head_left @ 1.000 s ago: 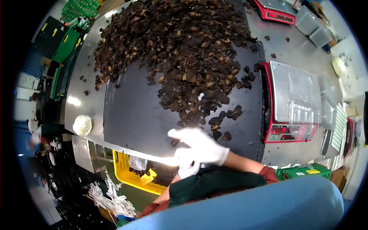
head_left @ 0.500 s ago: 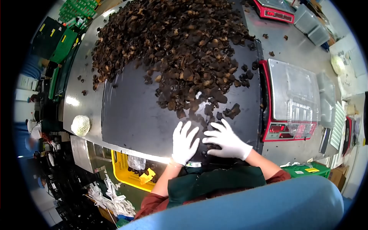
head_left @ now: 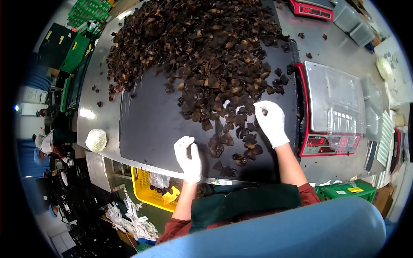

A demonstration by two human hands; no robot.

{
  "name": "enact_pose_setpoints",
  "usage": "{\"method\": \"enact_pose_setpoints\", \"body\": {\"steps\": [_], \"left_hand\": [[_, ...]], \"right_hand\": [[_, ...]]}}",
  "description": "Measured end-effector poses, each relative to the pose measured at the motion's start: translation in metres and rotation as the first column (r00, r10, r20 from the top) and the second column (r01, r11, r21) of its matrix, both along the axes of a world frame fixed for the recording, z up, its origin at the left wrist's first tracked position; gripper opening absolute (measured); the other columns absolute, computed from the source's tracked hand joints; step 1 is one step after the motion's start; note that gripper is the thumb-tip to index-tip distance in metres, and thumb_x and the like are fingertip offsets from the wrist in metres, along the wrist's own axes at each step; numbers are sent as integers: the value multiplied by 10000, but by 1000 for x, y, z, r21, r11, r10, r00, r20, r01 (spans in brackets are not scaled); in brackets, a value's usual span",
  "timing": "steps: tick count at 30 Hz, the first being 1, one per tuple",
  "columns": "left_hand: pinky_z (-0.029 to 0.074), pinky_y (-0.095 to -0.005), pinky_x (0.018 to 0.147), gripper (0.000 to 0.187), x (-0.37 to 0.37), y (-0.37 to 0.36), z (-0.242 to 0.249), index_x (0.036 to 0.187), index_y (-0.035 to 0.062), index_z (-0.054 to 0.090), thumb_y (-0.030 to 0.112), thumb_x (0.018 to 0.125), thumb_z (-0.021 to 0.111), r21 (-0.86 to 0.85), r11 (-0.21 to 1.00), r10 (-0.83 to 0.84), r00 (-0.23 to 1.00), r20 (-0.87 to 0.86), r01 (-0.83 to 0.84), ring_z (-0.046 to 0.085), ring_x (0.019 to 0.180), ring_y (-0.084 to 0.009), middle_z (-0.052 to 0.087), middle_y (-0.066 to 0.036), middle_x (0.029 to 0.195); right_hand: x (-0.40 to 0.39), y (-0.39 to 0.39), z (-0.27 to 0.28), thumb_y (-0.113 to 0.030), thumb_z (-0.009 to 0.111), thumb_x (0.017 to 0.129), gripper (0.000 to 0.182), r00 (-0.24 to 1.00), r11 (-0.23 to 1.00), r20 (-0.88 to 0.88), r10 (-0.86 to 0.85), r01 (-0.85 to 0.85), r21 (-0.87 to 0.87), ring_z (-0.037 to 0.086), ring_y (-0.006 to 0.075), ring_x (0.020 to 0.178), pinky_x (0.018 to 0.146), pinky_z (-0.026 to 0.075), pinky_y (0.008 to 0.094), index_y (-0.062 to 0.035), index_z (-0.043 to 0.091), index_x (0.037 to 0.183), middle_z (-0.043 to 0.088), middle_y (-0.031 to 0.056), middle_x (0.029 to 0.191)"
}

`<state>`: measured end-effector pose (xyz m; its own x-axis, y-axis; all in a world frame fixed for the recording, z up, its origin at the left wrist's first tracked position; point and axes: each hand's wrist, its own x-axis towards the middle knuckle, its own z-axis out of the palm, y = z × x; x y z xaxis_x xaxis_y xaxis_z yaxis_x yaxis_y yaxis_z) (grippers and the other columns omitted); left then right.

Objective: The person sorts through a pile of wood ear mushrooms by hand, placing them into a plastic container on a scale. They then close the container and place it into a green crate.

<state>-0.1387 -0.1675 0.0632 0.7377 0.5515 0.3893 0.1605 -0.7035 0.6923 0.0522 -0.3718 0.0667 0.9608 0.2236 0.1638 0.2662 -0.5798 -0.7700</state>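
Note:
A large heap of dark brown wood ear mushrooms [head_left: 206,56] covers the far part of the black mat [head_left: 146,124]. My right hand [head_left: 272,124], in a white glove, is at the heap's near right edge. Its thumb and fingertips are pinched together, and I cannot make out what is between them. My left hand [head_left: 188,160], also gloved in white, hovers over the mat's near edge, loosely curled with the thumb apart and nothing visible in it. Between the hands lie several loose wood ear mushrooms [head_left: 221,144], with a smaller group [head_left: 247,155] near the right forearm.
To the right stands a red scale [head_left: 303,107] with a clear plastic container [head_left: 342,127] on it. Another red scale [head_left: 316,12] sits farther back. A white netted ball [head_left: 96,140] lies at left on the metal table. Below the edge is a yellow basket [head_left: 144,195].
My right hand has moved forward and right to the heap's edge, its fingers now pinched. My left hand has drawn left and its fingers have curled. Loose mushrooms between them are uncovered.

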Motion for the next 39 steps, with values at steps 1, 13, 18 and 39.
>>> {"method": "enact_pose_setpoints", "body": {"steps": [1,13,18,39], "left_hand": [[430,-327,940,142,0,2,2,1024,27,619,6,896,563,-43,999,19,1000,25,-18,566,1019,-223,594,-97,1037],[432,-401,835,294,90,19,-14,905,95,690,238,664,778,454,866,-88,957,-277,211,514,970,-288,543,-92,1021],[442,-394,802,194,101,20,-12,775,101,683,206,632,760,428,876,-54,926,-373,223,519,916,-275,548,-69,928],[512,-299,707,206,-122,178,-5,980,34,626,197,862,666,-968,231,596,772,222,100,601,786,-219,638,-90,928]], "right_hand": [[-1,-1,-5,-159,604,812,90,994,999,106,25,-20,-47,605,240,745,718,500,358,-135,691,815,657,44,794],[2,0,-27,-248,641,808,290,921,829,188,340,-199,-523,536,214,895,803,392,367,-178,622,1089,555,46,962],[-3,-9,-19,-260,671,792,280,907,837,209,365,-221,-500,520,236,902,840,372,372,-175,647,1058,547,48,919],[-79,35,48,-278,695,825,348,567,526,139,812,-813,249,541,268,1089,982,395,408,-116,650,1131,611,95,1147]]}}
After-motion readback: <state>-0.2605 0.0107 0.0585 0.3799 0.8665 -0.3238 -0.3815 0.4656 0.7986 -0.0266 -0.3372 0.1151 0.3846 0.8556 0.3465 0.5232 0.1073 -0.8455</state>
